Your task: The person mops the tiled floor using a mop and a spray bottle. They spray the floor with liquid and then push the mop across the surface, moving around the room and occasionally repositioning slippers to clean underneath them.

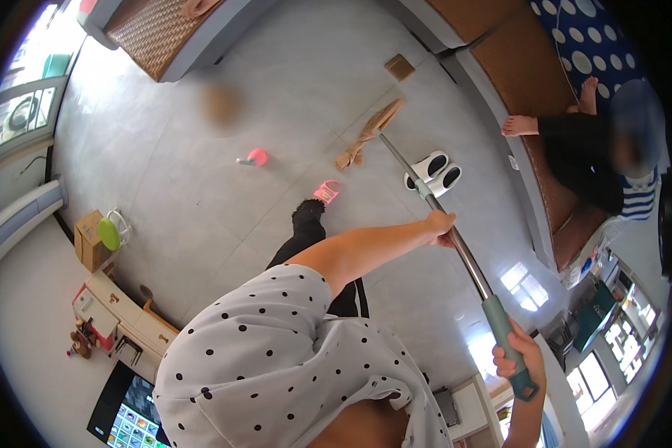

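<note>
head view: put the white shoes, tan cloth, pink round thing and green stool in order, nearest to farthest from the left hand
From the left hand:
1. White shoes: just ahead
2. Tan cloth: farther ahead, at the pole end
3. Pink round thing: off left
4. Green stool: far left

Blurred brown patch (222,104) on floor (157,172): you cannot tell its kind. Head (636,116) of other person (582,153) is blurred. Lower edge cuts your right forearm (528,422) and screen (133,414).
</note>
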### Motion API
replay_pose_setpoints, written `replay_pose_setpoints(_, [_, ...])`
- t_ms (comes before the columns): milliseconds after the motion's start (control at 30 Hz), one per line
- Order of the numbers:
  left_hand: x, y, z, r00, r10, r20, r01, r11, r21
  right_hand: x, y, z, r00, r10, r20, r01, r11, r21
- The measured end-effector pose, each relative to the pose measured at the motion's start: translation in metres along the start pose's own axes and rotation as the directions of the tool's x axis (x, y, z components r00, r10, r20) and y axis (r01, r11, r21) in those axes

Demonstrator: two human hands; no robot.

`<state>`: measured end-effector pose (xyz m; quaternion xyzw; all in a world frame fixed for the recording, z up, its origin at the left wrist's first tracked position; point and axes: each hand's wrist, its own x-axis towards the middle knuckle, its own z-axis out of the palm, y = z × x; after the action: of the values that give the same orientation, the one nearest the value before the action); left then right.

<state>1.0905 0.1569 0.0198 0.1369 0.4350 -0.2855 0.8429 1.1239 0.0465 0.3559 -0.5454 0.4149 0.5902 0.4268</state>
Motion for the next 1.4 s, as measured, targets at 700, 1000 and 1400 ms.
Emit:
replay_pose_setpoints(700, [0.017,-0.056,-0.065,0.948,-0.028,-0.316,0.209,0.806,0.554,0.092,0.163,-0.035,0.950,-0.046,0.309,-0.154,0.793,0.590])
replay_pose_setpoints(1000, [0.034,-0.036,-0.053,0.935,0.207,-0.287,0.071,0.683,0.727,0.108,0.169,-0.046,0.910,-0.218,0.352,-0.072,0.753,0.654])
replay_pose_setpoints(1400, [0.048,-0.099,-0.073,0.969,0.051,-0.240,0.180,0.520,0.835,0.123,0.254,-0.036,0.999,-0.033,-0.018,0.038,0.846,0.531])
